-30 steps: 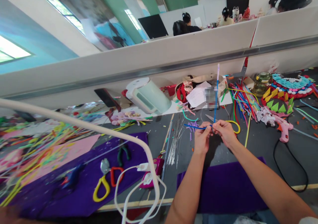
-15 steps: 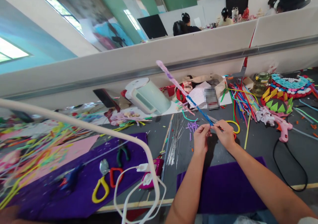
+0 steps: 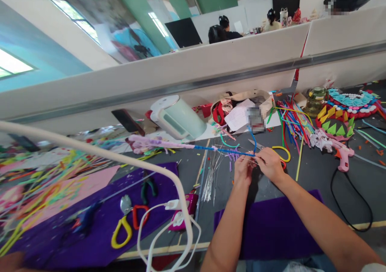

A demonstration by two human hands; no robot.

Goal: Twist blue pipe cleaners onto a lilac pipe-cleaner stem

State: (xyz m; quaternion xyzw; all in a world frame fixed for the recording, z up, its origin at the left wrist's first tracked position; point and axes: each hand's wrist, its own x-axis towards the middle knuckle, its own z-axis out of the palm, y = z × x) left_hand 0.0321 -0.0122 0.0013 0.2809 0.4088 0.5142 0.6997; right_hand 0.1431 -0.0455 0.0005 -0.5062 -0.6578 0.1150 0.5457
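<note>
A long fuzzy stem wound with pipe cleaner (image 3: 224, 150), blue near my hands and lilac at its far end, stretches left above the table. My left hand (image 3: 243, 170) is closed round its near end, the fingers partly hidden. My right hand (image 3: 269, 164) pinches the blue pipe cleaner at the same end, touching the left fingertips. A loose blue strand (image 3: 253, 138) rises in a curve above the right fingers. Thin wire ends show at the fingertips. Behind the right hand lie yellow-handled scissors (image 3: 288, 153).
Thin metal wires (image 3: 209, 183) lie left of my hands. A pale green kettle (image 3: 181, 117) stands behind. Colourful pipe cleaners (image 3: 297, 121) and a pink glue gun (image 3: 343, 157) lie to the right. A white cable (image 3: 181, 183) arches in front of a purple cloth with pliers (image 3: 149, 187).
The stem has swung from slanting up and back to lying nearly level toward the left. A blue strand now stands up beside my right hand. Both hands stay in about the same place.
</note>
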